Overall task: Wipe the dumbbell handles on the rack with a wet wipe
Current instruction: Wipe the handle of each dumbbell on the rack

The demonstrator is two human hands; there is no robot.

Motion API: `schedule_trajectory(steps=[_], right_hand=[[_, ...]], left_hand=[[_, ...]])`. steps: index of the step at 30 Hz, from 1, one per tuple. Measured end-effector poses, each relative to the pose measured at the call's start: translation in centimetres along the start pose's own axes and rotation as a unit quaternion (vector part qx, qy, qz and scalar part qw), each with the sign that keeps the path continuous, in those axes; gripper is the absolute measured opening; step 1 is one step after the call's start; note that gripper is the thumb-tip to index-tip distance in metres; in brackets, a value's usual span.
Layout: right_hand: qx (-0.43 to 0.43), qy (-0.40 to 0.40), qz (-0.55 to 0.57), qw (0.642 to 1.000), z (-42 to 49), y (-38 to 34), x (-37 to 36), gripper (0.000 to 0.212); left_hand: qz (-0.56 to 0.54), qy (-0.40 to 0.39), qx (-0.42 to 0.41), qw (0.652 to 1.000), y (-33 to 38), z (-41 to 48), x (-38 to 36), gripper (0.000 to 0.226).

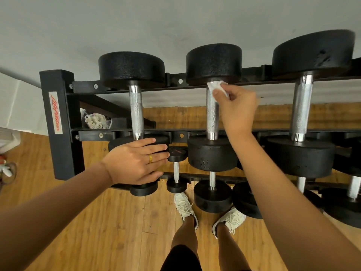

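Mid-wipe: right hand [237,108] pinches wet wipe [216,86] at far end of middle dumbbell handle [212,112], left hand [136,161] flat, fingers straight, on left dumbbell's near head [160,140]; next likely stroke toward near end.

Weights [131,69]: black, speckled
Handles [136,112]: silver, cross-hatched
Wipe [215,86]: white
Rack [64,153]: black
Label [55,112], nine o'clock: white, red lettering
Floor [97,222]: brown wood grain
Shoes [183,206]: off-white
Ring [150,158]: gold

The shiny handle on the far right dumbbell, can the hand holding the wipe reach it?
Probably yes. The right hand pinches the wipe on the middle handle, nothing stands between, and the far right handle lies bare on the same top row.
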State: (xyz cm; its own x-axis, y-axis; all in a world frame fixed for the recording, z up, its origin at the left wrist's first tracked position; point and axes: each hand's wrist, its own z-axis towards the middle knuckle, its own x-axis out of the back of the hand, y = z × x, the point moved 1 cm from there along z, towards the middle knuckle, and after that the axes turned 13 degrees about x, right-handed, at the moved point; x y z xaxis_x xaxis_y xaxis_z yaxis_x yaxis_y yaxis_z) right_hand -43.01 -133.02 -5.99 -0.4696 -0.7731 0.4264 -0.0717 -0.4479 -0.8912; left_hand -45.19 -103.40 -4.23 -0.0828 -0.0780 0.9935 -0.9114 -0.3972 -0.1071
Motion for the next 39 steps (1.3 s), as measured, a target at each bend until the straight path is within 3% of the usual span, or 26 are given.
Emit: schedule_trajectory(steps=[6,16,20,26,31,39], right_hand=[[0.052,-0.026,-0.053,0.997,0.3,-0.3,0.2,0.021],[0.091,-0.075,-0.116,0.986,-0.4,0.0,0.5,0.029],[0.105,-0.047,-0.097,0.989,0.8,-0.4,0.4,0.028],[0.132,-0.130,-0.092,0.978,-2.0,1.2,1.9,0.027],[0.092,-0.097,-0.022,0.991,0.9,0.8,1.4,0.027],[0.135,-0.231,-0.023,0.963,-3.0,2.5,3.0,0.021]], left_hand=[[0.001,-0.001,0.003,1.000,0.0,0.0,0.0,0.039],[0.000,-0.007,0.004,1.000,0.1,0.2,0.3,0.038],[0.000,-0.008,0.007,1.000,0.1,0.2,0.2,0.039],[-0.003,-0.002,0.005,1.000,0.0,0.0,0.3,0.040],[-0.008,0.005,0.004,1.000,0.1,0.2,0.1,0.040],[-0.017,0.011,0.004,1.000,0.1,0.3,0.3,0.039]])
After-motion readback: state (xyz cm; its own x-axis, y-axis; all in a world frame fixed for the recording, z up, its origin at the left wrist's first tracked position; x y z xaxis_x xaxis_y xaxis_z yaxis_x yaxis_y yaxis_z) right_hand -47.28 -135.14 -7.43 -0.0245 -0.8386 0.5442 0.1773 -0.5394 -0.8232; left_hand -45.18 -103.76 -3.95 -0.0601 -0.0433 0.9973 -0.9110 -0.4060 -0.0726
